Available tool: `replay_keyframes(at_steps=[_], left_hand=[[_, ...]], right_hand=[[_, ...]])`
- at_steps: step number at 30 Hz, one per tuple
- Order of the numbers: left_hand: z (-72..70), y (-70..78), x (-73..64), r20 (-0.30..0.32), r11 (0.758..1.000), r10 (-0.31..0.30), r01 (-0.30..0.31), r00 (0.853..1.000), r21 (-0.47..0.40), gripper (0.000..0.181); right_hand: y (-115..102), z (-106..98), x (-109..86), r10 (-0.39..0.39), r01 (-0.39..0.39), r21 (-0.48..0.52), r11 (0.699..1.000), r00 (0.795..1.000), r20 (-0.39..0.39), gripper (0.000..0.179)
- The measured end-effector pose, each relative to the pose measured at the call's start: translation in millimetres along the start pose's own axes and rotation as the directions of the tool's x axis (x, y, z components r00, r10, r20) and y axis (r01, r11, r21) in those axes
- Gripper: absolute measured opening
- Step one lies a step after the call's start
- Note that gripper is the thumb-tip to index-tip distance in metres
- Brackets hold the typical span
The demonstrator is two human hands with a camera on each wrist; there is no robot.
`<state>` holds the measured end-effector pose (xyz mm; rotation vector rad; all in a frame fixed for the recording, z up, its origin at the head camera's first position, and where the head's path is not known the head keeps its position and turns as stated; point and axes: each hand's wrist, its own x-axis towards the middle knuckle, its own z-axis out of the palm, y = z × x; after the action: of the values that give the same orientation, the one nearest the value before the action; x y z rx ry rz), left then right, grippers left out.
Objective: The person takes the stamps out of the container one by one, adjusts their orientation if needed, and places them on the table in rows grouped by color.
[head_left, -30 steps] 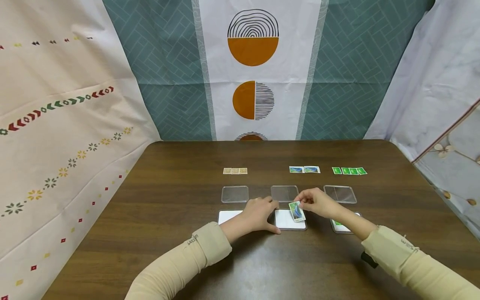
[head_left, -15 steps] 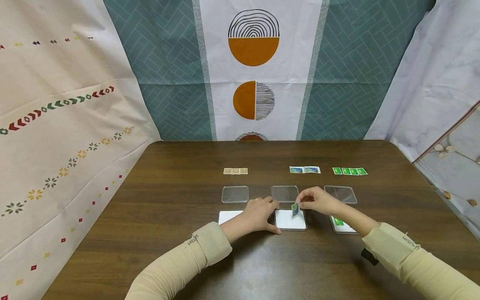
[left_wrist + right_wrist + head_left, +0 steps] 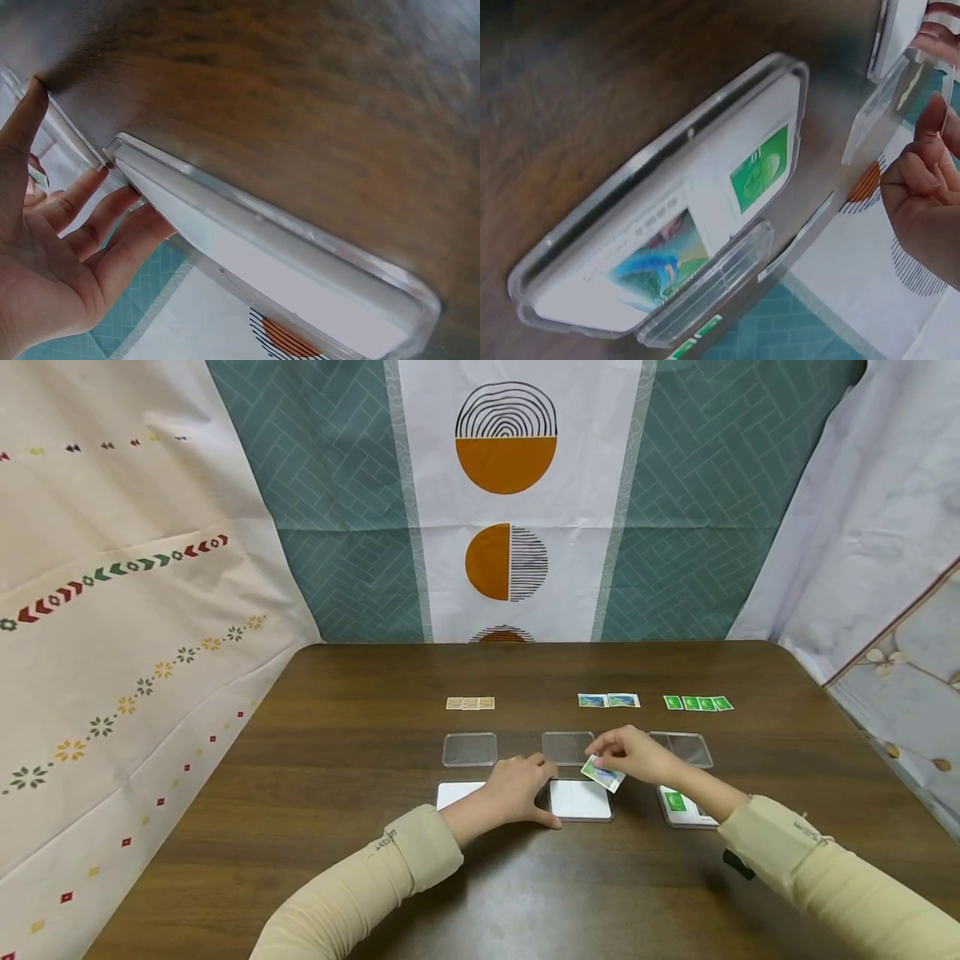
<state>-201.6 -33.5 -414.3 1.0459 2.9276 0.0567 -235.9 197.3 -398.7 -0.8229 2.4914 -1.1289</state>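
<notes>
My right hand pinches a small blue-and-green picture stamp between thumb and fingers. The stamp hovers, tilted, over the back right corner of a clear plastic case with a plain white top face. My left hand rests at that case's left side, thumb and fingers spread along its edge. In the left wrist view its other fingers lie by the corner of the left white case, which the hand partly covers in the head view. The right case holds a white card bearing a green stamp and a colourful picture.
Three clear lids lie in a row behind the cases. Farther back lie three tan stamps, two blue ones and several green ones on the brown table. Fabric hangs behind and at both sides.
The right hand has lifted the stamp slightly up and back from the middle white case, turning it from upright to a flatter slant. The left hand has stayed in place.
</notes>
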Motion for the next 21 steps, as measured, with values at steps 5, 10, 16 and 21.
replay_keyframes(at_steps=[5, 10, 16, 21], left_hand=[[0.9, 0.4, 0.2, 0.001, 1.0, -0.008, 0.008, 1.0, 0.002, 0.067], [4.0, 2.2, 0.1, 0.002, 1.0, -0.004, 0.004, 1.0, 0.005, 0.067], [3.8, 1.8, 0.8, 0.01, 1.0, -0.005, 0.005, 1.0, 0.004, 0.067], [-0.4, 1.0, 1.1, 0.008, 1.0, -0.01, 0.009, 1.0, 0.007, 0.066]], right_hand=[[-0.5, -5.2, 1.8, 0.031, -0.033, -0.04, 0.999, 0.998, -0.05, 0.016], [-1.7, -7.5, 2.7, 0.031, -0.035, -0.061, 0.998, 0.997, -0.067, 0.01], [-5.9, -12.8, 7.7, 0.019, -0.024, -0.081, 0.996, 0.998, -0.064, 0.007], [-10.6, -20.2, 13.9, 0.008, -0.011, -0.075, 0.997, 0.999, -0.035, 0.006]])
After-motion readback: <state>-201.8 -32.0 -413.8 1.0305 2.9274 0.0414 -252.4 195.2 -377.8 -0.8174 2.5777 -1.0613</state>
